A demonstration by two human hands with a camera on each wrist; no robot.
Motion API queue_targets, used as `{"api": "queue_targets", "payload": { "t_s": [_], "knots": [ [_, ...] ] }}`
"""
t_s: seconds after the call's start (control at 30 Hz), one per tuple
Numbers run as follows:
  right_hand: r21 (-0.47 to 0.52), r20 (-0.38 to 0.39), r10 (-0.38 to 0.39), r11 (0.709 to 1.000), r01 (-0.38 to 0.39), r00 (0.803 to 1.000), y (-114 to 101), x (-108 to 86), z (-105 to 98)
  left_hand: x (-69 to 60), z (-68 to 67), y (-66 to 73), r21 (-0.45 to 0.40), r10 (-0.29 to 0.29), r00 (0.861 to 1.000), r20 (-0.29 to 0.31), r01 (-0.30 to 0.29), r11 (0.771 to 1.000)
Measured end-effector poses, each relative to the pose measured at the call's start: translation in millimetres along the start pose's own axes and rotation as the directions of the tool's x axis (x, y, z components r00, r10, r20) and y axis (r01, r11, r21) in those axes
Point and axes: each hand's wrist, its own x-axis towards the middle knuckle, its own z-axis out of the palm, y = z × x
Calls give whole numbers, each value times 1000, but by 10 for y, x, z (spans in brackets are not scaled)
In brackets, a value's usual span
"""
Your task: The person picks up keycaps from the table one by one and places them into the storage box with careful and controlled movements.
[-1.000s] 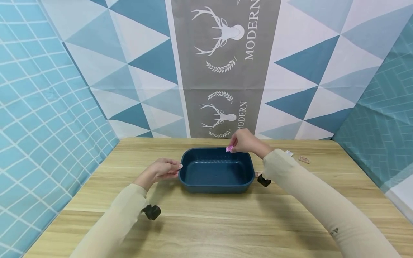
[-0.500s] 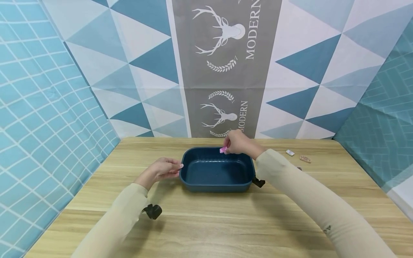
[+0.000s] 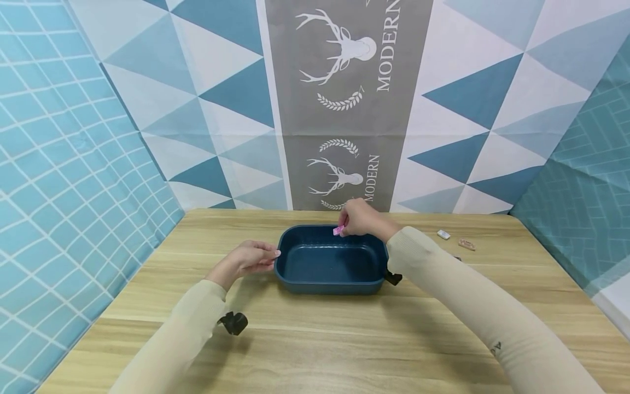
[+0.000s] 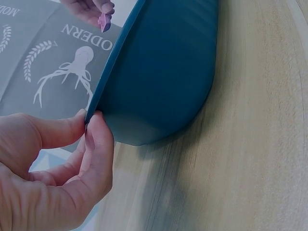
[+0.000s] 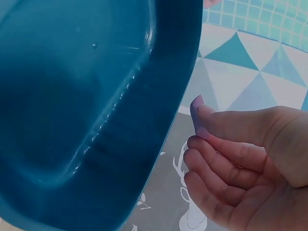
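A dark blue rectangular basin (image 3: 331,287) stands on the table in the head view. My left hand (image 3: 248,257) pinches its left rim between thumb and fingers, as the left wrist view shows closely (image 4: 62,168). Over the basin's back right part, my right hand (image 3: 361,219) pinches a small flat pink piece (image 3: 338,231) with printed marks. The right wrist view has this piece (image 5: 195,115) between thumb and fingertips, curved and apart from the basin's rim (image 5: 190,91). What kind of thing it is cannot be told.
On the wooden table (image 3: 315,339), right of the basin, lie a small white piece (image 3: 443,234) and a brownish one (image 3: 466,244). Another dark bit (image 3: 458,258) is mostly hidden by the right sleeve. A patterned wall covering (image 3: 339,109) rises behind the table's far edge.
My right hand has moved left with the pink piece, further over the basin, then slowed. The white piece, partly covered by the sleeve before, now shows fully. My left hand stays at the rim.
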Motion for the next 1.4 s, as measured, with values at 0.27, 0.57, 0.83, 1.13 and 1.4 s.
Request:
{"api": "queue_targets", "payload": {
  "t_s": [0.27, 0.57, 0.83, 1.13, 1.4],
  "knots": [
    [-7, 30, 7, 1000, -6, 1000, -7, 10, -17, -2, 5, 11, 5, -1, 1000, -5, 1, 1000],
    [6, 50, 14, 1000, -15, 999, 75, -72, -31, -2, 3, 11, 14, -13, 1000, -8, 13, 1000],
    [-2, 30, 13, 1000, -13, 999, 261, -227, -72, -4, 1, -4, 16, -6, 1000, -3, 7, 1000],
    [89, 5, 3, 996, -4, 1000, 621, -487, -28, -29, 10, -1, 12, -5, 1000, -11, 5, 1000],
    [145, -22, -28, 989, 31, 999, 869, -715, -25, -8, 1, -8, 25, 2, 1000, -6, -2, 1000]
  ]
}}
